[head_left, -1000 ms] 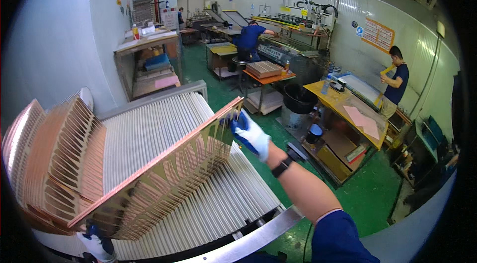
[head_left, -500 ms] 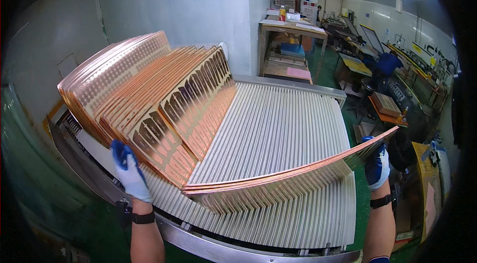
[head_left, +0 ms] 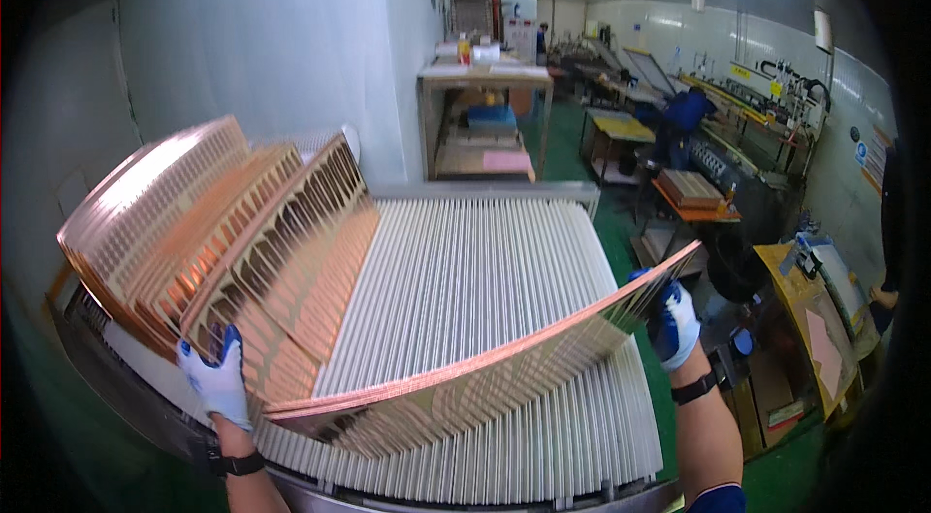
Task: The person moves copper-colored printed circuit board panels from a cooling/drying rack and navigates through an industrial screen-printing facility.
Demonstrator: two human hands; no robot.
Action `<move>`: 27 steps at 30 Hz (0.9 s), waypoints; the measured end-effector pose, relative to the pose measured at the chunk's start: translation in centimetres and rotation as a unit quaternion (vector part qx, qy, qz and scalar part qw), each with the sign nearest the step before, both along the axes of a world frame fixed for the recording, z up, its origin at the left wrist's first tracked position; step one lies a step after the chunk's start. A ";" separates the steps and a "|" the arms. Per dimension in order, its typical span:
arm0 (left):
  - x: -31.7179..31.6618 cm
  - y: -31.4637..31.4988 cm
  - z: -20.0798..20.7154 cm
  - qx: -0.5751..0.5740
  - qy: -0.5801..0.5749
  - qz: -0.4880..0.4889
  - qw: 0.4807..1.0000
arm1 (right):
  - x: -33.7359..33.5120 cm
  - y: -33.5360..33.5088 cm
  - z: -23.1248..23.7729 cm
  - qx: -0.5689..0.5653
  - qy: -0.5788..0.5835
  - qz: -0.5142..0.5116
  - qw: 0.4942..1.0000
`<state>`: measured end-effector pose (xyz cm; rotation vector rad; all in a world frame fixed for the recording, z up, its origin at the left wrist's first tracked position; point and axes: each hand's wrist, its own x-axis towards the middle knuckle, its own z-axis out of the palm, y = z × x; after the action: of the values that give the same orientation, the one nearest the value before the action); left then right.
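My right hand [head_left: 677, 324], in a white glove with blue-coated fingers, grips the right end of a thin sheaf of copper-coloured circuit panels [head_left: 485, 363]. The sheaf stands on its long edge, bowed, across the near part of a roller conveyor [head_left: 475, 285]. Its left end meets the row of patterned copper panels [head_left: 296, 266] leaning at the conveyor's left side. At that row's near lower corner is my left hand [head_left: 218, 382], gloved alike, thumb and fingers spread. Whether it touches the panel edges I cannot tell.
A metal rail [head_left: 485, 190] bounds the conveyor's far side. Beyond it a bench [head_left: 490, 77] holds bottles and papers. To the right are a small stand with a brown stack [head_left: 689, 188], a yellow board [head_left: 800, 319] and a person in blue [head_left: 687, 120] bent over equipment.
The view has swung right, so the scene sits farther left. My left hand has come up against the leaning row's corner, its fingers spreading. My right hand keeps hold of the bowed sheaf.
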<state>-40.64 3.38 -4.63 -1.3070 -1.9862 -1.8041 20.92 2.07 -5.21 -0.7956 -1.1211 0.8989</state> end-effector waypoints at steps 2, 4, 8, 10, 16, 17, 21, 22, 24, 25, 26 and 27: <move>1.2 2.4 -1.4 0.130 -0.204 -0.193 0.951 | -0.6 -0.8 0.7 -0.045 -0.031 -0.035 0.998; 2.6 5.0 -1.6 0.166 -0.267 -0.211 0.926 | -1.7 -1.1 1.5 -0.035 -0.002 -0.063 0.997; 5.5 9.4 0.6 0.181 -0.164 -0.194 0.950 | -0.8 -1.0 0.9 -0.040 -0.055 -0.078 0.995; 6.0 9.8 1.3 0.147 -0.184 -0.187 0.954 | -1.3 -1.4 1.4 -0.058 -0.065 -0.092 0.992; 6.1 10.0 2.1 0.031 -0.253 -0.134 0.958 | -0.8 -1.3 1.5 -0.056 -0.068 -0.048 0.995; 6.2 9.8 2.1 0.085 -0.232 -0.131 0.960 | -1.4 -1.5 2.1 -0.060 -0.086 -0.066 0.992; 8.1 4.6 5.8 0.119 -0.198 -0.151 0.961 | -1.5 -1.9 1.8 -0.054 -0.067 -0.079 0.993; 8.0 3.1 7.0 0.083 -0.199 -0.160 0.963 | -1.6 -1.9 2.1 -0.041 -0.052 -0.079 0.995; 6.1 0.6 7.9 0.133 -0.245 -0.206 0.938 | -2.0 -1.7 2.6 -0.059 -0.104 -0.086 0.989; 6.3 -0.8 8.5 0.155 -0.251 -0.228 0.928 | -1.9 -1.4 2.4 -0.059 -0.104 -0.081 0.990; 6.5 -2.0 9.0 0.177 -0.257 -0.248 0.917 | -1.6 -1.0 2.0 -0.064 -0.087 -0.082 0.991; 6.0 -3.5 8.5 0.153 -0.232 -0.237 0.931 | -1.3 -0.4 1.3 -0.071 -0.071 -0.075 0.992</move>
<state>-34.66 -0.16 3.91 -1.4435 -1.5395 -2.7378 19.60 1.67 -3.86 -1.0603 -1.1124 0.8131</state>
